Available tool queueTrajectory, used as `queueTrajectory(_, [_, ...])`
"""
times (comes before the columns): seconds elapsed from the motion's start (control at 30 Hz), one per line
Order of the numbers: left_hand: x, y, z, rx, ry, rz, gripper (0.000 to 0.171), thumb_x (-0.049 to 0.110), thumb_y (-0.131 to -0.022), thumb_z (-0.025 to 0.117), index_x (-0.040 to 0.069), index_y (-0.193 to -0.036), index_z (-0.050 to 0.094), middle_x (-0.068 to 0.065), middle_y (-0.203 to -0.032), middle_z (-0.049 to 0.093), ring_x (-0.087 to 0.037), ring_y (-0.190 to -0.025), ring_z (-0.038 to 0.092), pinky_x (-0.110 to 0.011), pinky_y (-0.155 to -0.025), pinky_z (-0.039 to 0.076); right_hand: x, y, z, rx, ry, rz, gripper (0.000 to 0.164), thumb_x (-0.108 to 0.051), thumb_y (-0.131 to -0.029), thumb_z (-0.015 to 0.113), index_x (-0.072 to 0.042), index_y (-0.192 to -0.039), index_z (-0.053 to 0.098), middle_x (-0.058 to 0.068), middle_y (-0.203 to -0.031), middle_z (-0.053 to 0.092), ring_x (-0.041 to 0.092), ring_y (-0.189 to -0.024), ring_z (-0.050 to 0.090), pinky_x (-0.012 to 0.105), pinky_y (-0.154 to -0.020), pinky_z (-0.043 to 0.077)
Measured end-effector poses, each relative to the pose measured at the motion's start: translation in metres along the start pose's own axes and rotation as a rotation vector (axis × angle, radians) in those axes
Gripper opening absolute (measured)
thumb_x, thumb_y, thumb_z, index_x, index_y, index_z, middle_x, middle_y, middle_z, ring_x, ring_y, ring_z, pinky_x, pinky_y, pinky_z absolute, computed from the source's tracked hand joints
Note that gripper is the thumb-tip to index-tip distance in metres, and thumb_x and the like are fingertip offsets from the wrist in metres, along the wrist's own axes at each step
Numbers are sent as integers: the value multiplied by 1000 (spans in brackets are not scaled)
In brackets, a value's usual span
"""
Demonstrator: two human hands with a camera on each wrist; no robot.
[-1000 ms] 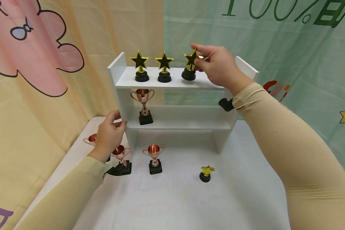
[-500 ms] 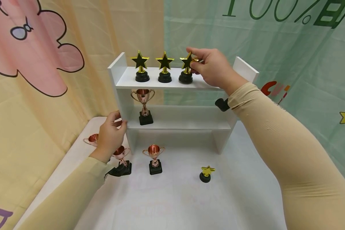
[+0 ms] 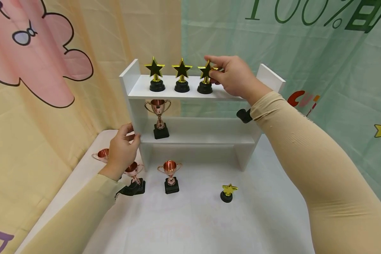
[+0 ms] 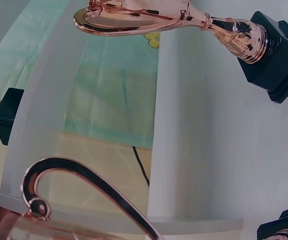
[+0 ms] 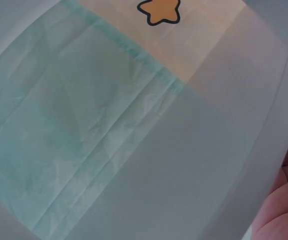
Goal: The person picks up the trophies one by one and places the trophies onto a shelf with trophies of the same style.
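In the head view, my right hand (image 3: 235, 76) pinches the star of a gold star trophy (image 3: 205, 88), whose black base stands on the top board of the white shelf (image 3: 200, 132). To its left two more star trophies (image 3: 182, 86) (image 3: 157, 85) stand upright in the same row. My left hand (image 3: 120, 150) grips the front edge of the shelf's left side panel. A copper trophy cup (image 3: 161, 131) stands on the middle board at the left. Only part of the right hand (image 5: 284, 205) shows in the right wrist view.
On the white table (image 3: 190, 225), a small star trophy (image 3: 227, 195) stands front right and a copper cup (image 3: 171, 183) stands before the shelf. Two more copper cups (image 3: 134, 169) (image 3: 103, 154) are partly hidden by the left hand. Printed curtains (image 3: 320, 60) hang behind.
My right hand has moved left and slightly down with the star trophy, which went from tilted to upright on the top board. The left hand has stayed in place.
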State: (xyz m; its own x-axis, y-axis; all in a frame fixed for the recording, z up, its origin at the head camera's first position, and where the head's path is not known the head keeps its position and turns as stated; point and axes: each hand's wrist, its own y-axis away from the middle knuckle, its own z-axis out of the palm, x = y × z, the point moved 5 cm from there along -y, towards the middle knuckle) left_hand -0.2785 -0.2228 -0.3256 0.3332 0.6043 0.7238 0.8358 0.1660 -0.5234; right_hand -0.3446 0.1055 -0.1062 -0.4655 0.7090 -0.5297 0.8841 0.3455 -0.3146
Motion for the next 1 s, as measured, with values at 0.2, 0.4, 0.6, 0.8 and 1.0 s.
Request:
queueTrajectory(0.2, [-2, 0, 1, -8, 9, -10, 43, 14, -104, 63, 6, -145, 55, -20, -144, 63, -45, -122, 69, -58, -100, 57, 1, -1, 0, -12, 1, 19, 53, -16, -108, 59, -32, -158, 49, 6, -144, 67, 8, -103, 72, 16, -79, 53])
queueTrajectory(0.4, [-2, 0, 1, -7, 12, -4, 42, 13, -104, 63, 5, -144, 56, -21, -143, 64, -46, -122, 69, -58, -100, 57, 1, -2, 0, -12, 11, 16, 53, -17, -108, 59, -32, -158, 49, 6, -140, 70, 8, -101, 72, 16, -80, 53])
queueTrajectory(0.6, [-3, 0, 2, -4, 14, -8, 42, 12, -103, 64, 6, -144, 56, -21, -143, 64, -46, -121, 70, -58, -99, 57, 2, -1, 1, -21, 20, 42, 54, -20, -108, 60, -37, -158, 47, 6, -136, 72, 12, -102, 71, 22, -70, 46])
queueTrajectory(0.8, [-3, 1, 2, -11, 29, -7, 42, 10, -103, 64, 6, -144, 56, -21, -144, 63, -46, -123, 68, -57, -100, 57, 2, 0, 2, -26, 10, 44, 56, -21, -109, 59, -40, -159, 45, 6, -143, 68, 15, -106, 71, 24, -74, 47])
queueTrajectory(1.0, [-2, 2, 1, -15, 33, -9, 42, 11, -104, 63, 6, -145, 55, -21, -145, 62, -47, -124, 68, -57, -100, 56, 2, -1, 2, -18, 4, 43, 55, -21, -108, 59, -40, -158, 46, 6, -140, 69, 15, -105, 70, 25, -75, 47])
